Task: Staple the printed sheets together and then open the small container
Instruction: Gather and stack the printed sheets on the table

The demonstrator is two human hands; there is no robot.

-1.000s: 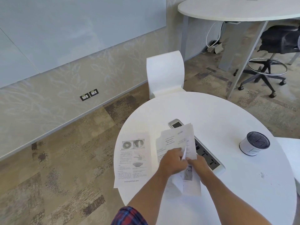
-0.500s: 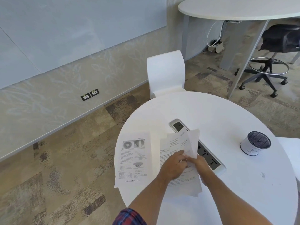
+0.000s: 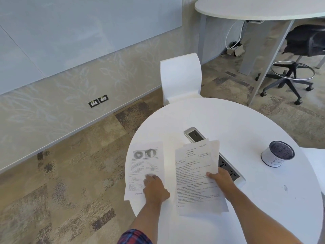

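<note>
The right hand (image 3: 222, 180) has its grip on a stack of printed sheets (image 3: 197, 175), thumb on top at the stack's right edge and fingers hidden beneath; the pages are fanned slightly and lifted a little off the tabletop (image 3: 246, 131) near its front middle. The left hand (image 3: 154, 188) lies on a single printed sheet (image 3: 144, 166) with pictures, fingers spread and fairly straight, pressing its lower right part flat; its grip is released and holds nothing. That sheet sits at the tabletop's left edge, its lower left corner hanging just over the rim. Behind the stack, a long white power strip (image 3: 228, 167) with dark sockets runs diagonally across the tabletop's centre, partly covered by the pages. The small container (image 3: 277, 154), a white cylinder with a dark lid on it, stands well apart toward the right edge. A white chair (image 3: 181, 81) stands at the far edge. No stapler shows clearly.
</note>
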